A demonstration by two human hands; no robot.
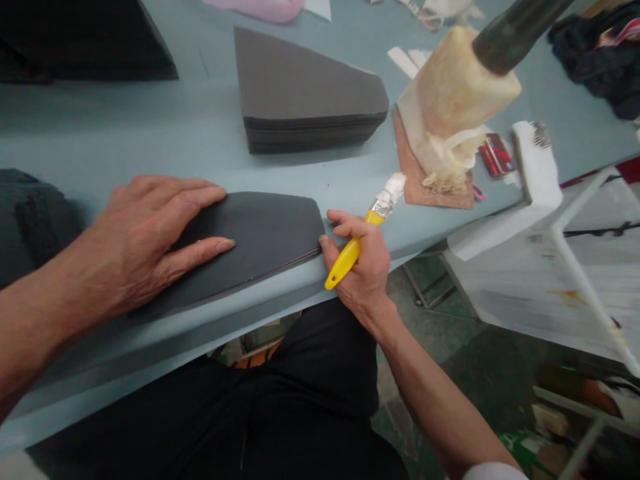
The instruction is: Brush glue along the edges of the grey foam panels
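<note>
Pressing dark sheet (250, 240) at table edge (350, 257).

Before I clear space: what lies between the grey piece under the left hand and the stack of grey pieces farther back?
In the head view, only bare blue-grey tabletop separates the flat grey piece from the stack of grey pieces.

Workbench over a worn floor
A pale blue-grey table (150, 127) stands above a green, scuffed floor (475, 360) under even light

Stack (310, 100) behind sheet (260, 237) (on table (125, 133))
</note>
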